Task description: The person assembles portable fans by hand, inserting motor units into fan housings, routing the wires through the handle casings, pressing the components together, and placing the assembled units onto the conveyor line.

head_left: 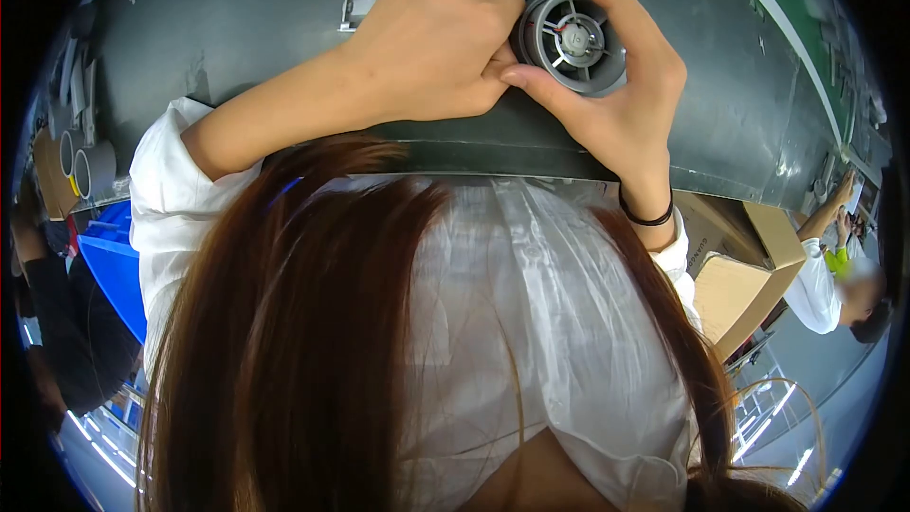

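Observation:
A grey round fan-like housing (576, 40) with spokes and a central hub is held above the dark green work surface. My right hand (630, 76) curls around its right side, thumb below and index finger over the top. My left hand (441, 43), with a ring on one finger, is closed at the left edge of the housing. Its fingertips are mostly hidden, so what they pinch cannot be made out. A small grey metal-looking bracket (361, 6) lies on the surface just left of my left hand, partly covered by it.
The work surface (275, 14) curves across the top. Grey cylindrical parts (95, 171) stand at its left edge, above a blue bin (114, 251). An open cardboard box (744, 270) is below the right edge. Another person (823, 289) in white is at the far right.

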The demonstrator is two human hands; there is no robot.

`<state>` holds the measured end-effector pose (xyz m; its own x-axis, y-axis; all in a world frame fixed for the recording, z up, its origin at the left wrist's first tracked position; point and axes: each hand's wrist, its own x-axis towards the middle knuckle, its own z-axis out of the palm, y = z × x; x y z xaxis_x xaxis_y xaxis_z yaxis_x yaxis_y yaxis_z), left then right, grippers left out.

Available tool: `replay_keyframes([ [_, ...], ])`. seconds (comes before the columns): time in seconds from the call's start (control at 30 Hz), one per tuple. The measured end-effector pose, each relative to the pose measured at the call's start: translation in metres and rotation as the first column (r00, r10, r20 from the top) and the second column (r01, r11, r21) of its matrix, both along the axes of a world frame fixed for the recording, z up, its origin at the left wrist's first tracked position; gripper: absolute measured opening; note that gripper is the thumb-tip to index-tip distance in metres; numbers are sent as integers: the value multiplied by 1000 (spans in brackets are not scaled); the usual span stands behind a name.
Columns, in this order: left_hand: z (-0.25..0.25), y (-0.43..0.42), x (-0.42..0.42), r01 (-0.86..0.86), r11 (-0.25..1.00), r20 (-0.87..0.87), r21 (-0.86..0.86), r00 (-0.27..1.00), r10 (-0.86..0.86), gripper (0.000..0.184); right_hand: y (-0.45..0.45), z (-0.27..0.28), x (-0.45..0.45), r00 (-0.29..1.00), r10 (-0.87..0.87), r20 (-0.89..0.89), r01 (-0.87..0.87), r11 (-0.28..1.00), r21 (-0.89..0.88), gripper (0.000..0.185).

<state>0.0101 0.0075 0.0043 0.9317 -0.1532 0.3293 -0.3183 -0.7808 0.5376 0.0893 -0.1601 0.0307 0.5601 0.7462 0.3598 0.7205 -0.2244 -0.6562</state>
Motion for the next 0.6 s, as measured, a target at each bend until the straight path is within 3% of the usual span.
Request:
replay_keyframes([
  [0.2, 7, -1, -6, 32, 999, -158, -21, 987, -35, 15, -10, 0, 10, 989, 143, 24, -144, 989, 18, 61],
  [0.4, -8, -21, -24, 50, 983, 161, 176, 984, -79, 18, -34, -16, -16, 985, 142, -99, -122, 974, 189, 69],
  [0.47, -7, -23, -25, 39, 967, 266, 253, 958, -108, 18, -35, -34, -31, 981, 105, -165, -36, 926, 375, 78],
  [0.57, -10, -24, -27, 66, 974, 267, 217, 956, -124, 17, -34, -46, -40, 970, 86, -229, 47, 853, 520, 86],
  [0.6, -11, -23, -26, 66, 979, 273, 195, 955, -119, 17, -36, -45, -38, 982, 65, -180, 25, 890, 456, 86],
])
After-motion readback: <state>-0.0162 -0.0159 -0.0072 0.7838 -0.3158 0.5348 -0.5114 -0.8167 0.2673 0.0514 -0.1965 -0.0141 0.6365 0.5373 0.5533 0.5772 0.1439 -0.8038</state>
